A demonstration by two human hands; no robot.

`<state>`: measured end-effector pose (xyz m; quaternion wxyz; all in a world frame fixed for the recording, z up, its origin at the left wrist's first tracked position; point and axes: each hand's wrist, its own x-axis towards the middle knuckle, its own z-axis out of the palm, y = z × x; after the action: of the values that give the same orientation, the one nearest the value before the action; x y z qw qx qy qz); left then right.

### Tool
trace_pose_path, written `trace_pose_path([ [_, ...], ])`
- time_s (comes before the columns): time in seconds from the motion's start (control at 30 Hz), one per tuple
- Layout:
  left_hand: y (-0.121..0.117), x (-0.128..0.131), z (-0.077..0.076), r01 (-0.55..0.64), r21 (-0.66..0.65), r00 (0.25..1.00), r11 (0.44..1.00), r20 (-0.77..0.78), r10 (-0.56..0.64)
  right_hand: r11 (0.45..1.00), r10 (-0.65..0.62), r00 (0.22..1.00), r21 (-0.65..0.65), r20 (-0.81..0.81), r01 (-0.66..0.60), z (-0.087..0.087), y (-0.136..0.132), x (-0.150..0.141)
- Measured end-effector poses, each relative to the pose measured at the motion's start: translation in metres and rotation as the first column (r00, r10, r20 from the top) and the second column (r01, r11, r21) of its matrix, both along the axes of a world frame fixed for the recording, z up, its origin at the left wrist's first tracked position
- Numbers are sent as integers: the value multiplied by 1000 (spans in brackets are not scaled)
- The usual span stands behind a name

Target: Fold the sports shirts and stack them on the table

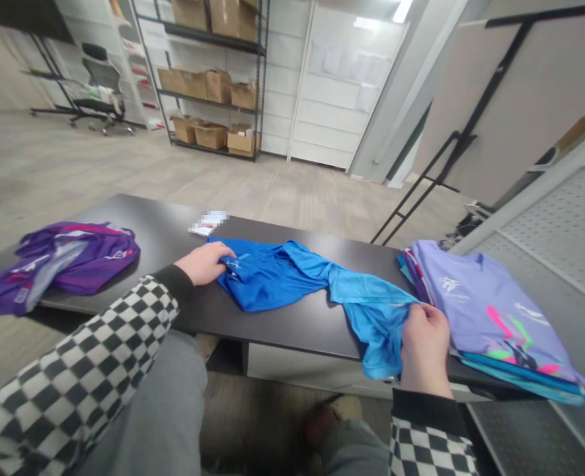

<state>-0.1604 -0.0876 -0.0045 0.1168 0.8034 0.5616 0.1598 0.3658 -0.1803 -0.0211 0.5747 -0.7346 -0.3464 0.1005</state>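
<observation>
My left hand (203,263) on blue T-shirt (267,274), grip unclear; right hand (425,347) clutching it; shelved cardboard boxes (210,135), upper frame.

Three lots of shirts, two hands counted.
One purple jersey (69,264), one blue T-shirt (272,271) and one folded lilac stack (490,317) are counted on the black table (282,320); one left hand (203,263) and one right hand (425,347) are seen.
</observation>
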Motion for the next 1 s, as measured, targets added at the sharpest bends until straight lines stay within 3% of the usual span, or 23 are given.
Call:
trace_pose_path([
  [0.07,14,-8,3,-177,104,984,979,27,175,1000,-8,1000,20,-9,9,-3,-6,12],
  [0.13,19,-10,8,-361,233,932,903,122,341,1000,11,998,-1,68,-11,1,-11,12],
  [0.2,13,0,13,-397,309,916,864,197,350,1000,22,969,-16,245,-18,12,-16,2],
  [0.3,-10,30,14,-179,282,979,943,144,143,990,123,858,-5,498,-139,28,-21,-32],
  [0.37,-28,51,12,58,171,994,983,79,-72,923,353,751,-74,557,-378,30,-22,-63],
  [0.43,-45,64,12,285,62,954,956,73,-289,783,589,594,-207,548,-586,24,-20,-91],
  [0.47,-52,66,12,372,28,923,928,90,-373,725,661,528,-275,533,-631,19,-18,-102],
  [0.53,-62,61,15,467,-4,877,884,127,-463,695,708,479,-386,519,-607,11,-14,-115],
  [0.63,-66,37,17,442,-8,892,897,111,-438,745,665,558,-496,496,-447,10,-7,-111],
  [0.73,-59,0,14,285,52,958,957,22,-287,772,582,703,-549,408,-321,20,-4,-90],
  [0.83,-51,-36,10,36,116,995,993,-91,-26,859,373,847,-487,380,-160,30,-5,-64],
  [0.9,-49,-52,11,-141,172,973,975,-159,169,902,225,899,-430,375,-47,35,-8,-49],
  [0.97,-51,-54,14,-232,247,944,941,-177,279,931,128,920,-364,370,17,38,-11,-41],
  [1.0,-54,-50,16,-226,283,946,932,-163,279,948,93,920,-315,381,35,40,-13,-41],
])
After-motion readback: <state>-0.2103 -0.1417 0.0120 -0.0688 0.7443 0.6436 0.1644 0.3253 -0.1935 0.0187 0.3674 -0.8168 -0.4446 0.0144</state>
